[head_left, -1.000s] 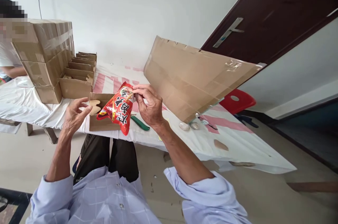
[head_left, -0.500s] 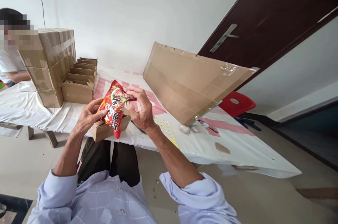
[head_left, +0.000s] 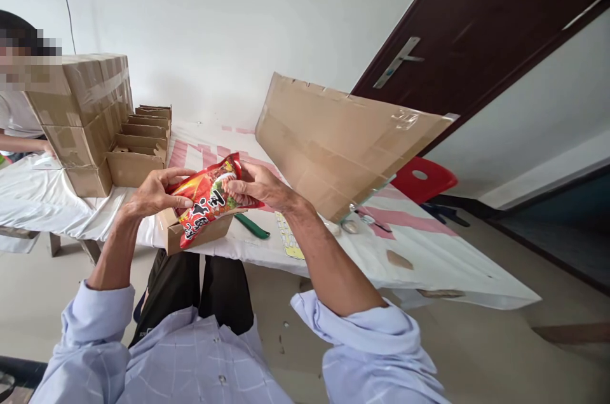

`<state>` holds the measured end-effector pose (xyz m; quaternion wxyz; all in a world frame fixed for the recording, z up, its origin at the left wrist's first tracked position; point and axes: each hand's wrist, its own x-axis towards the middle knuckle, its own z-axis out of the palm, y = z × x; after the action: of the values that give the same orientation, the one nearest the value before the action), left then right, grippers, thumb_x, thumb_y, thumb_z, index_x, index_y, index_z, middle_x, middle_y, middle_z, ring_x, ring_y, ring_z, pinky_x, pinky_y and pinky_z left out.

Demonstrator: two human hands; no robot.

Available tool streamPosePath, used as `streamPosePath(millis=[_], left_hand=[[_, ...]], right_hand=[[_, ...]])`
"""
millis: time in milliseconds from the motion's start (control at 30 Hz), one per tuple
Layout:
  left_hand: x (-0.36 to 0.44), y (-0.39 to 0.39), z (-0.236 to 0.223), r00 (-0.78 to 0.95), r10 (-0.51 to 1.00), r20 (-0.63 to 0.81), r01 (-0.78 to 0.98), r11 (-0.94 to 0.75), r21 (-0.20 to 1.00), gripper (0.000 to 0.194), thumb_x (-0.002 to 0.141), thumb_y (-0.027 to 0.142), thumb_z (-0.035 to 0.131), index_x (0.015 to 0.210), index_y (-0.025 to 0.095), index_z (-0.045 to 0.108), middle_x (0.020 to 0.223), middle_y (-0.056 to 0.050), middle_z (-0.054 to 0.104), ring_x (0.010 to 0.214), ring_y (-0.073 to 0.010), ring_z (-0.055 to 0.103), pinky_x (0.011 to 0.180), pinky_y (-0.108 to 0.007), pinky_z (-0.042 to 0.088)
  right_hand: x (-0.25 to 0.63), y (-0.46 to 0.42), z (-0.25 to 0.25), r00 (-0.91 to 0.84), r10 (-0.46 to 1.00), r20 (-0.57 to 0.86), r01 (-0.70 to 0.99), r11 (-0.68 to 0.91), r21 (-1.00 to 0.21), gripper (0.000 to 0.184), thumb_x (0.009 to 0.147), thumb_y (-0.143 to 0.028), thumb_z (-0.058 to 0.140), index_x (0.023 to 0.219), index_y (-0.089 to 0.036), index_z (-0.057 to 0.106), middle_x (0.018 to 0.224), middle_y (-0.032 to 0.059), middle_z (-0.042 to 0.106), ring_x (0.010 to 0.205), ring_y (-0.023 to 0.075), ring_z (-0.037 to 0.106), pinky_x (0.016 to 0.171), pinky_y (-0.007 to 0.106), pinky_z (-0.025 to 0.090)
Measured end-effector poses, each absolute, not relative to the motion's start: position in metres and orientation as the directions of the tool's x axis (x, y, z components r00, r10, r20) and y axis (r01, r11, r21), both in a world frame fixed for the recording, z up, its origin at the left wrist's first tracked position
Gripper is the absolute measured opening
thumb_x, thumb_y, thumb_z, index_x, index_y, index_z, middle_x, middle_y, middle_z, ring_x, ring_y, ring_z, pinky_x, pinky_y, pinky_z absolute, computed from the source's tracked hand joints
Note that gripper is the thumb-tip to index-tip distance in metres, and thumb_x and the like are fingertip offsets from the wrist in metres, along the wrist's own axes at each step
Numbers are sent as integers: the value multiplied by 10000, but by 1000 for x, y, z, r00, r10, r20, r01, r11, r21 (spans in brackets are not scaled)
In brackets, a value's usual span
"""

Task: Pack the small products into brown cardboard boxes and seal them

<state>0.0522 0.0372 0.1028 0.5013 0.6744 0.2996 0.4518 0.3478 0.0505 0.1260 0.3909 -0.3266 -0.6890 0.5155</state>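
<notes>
A shiny red food packet, printed with large black characters and a picture of food, is held up between both hands. My left hand pinches its left end, thumb in front. At the opposite end, my right hand grips the packet with its thumb pressed on the front. Just beneath the packet stands a small open cardboard box at the table's front edge; the packet hides most of its inside. A green-handled tool, perhaps a knife, lies right of the box, beside a yellow sheet of white stickers.
Taped cartons are stacked at the left, with several open boxes in a row beside them. A large cardboard sheet leans at the back right. A red chair stands behind the table. Another person's arm shows far left.
My left hand came over from the left and took hold of the packet. The packet has turned from hanging steeply to lying more level. The small box has shifted and now sits askew.
</notes>
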Motion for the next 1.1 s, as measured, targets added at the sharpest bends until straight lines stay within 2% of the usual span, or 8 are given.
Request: streamPosePath(millis=[100, 267, 400, 500, 733, 833, 933, 1100], left_hand=[[49, 48, 109, 318, 880, 353, -57, -354, 934, 824, 546, 369, 1147, 1280, 158, 839, 1061, -125, 880, 900, -265, 825, 741, -342, 681], [49, 51, 101, -86, 887, 454, -178, -462, 869, 873, 647, 572, 1078, 1374, 202, 768, 1149, -109, 858, 1010, -256, 820, 753, -306, 662], [67, 39, 93, 51, 929, 367, -160, -355, 921, 831, 656, 672, 1039, 1259, 155, 793, 1178, -163, 862, 1061, -333, 837, 746, -335, 665], [79, 35, 94, 104, 933, 344, -193, -320, 927, 705, 681, 664, 1031, 1101, 141, 815, 1097, -161, 875, 1001, -339, 842, 779, -371, 678], [72, 47, 109, 168, 944, 283, -226, -242, 944, 579, 577, 501, 1110, 917, 150, 799, 844, -68, 840, 687, -214, 770, 663, -317, 634], [76, 47, 110, 170, 947, 272, -248, -226, 942, 646, 586, 518, 1111, 1030, 150, 821, 948, -91, 871, 746, -227, 806, 673, -308, 631], [84, 44, 107, 133, 951, 280, -274, -236, 932, 751, 599, 541, 1112, 1168, 145, 823, 1111, -143, 887, 930, -287, 853, 785, -347, 664], [87, 55, 99, 92, 951, 295, -218, -270, 938, 746, 515, 562, 1127, 1048, 129, 837, 1028, -130, 888, 887, -292, 844, 795, -380, 677]], right_hand=[[348, 49, 122, -438, 875, 205, -15, 221, -975, 599, 672, -547, 1084, 1063, -203, 788, 1003, 59, 856, 857, 229, 789, 763, 364, 704], [330, 53, 96, -144, 940, 310, -277, 262, -925, 589, 667, -587, 1070, 1008, -228, 750, 856, 23, 812, 803, 245, 780, 732, 407, 713], [301, 53, 79, -33, 940, 339, -423, 294, -857, 625, 661, -585, 1059, 1098, -255, 757, 1041, 45, 863, 1016, 305, 819, 883, 472, 729], [293, 51, 76, -101, 941, 324, -457, 245, -855, 618, 683, -558, 1044, 1154, -258, 778, 1157, 51, 872, 1104, 311, 819, 927, 461, 719], [310, 56, 88, -253, 946, 203, -312, 119, -943, 672, 606, -677, 1063, 1057, -247, 811, 972, 35, 876, 895, 286, 834, 811, 423, 705], [301, 55, 85, -270, 934, 235, -295, 152, -943, 671, 668, -730, 1017, 1079, -230, 841, 1029, 57, 885, 942, 314, 845, 885, 468, 708], [289, 58, 76, -128, 946, 296, -348, 237, -907, 653, 694, -733, 999, 1101, -251, 831, 1091, 51, 886, 1023, 317, 843, 947, 481, 706], [279, 76, 59, -77, 951, 301, -404, 246, -881, 640, 732, -746, 964, 1133, -272, 806, 1098, 47, 883, 1066, 309, 843, 975, 486, 703]])
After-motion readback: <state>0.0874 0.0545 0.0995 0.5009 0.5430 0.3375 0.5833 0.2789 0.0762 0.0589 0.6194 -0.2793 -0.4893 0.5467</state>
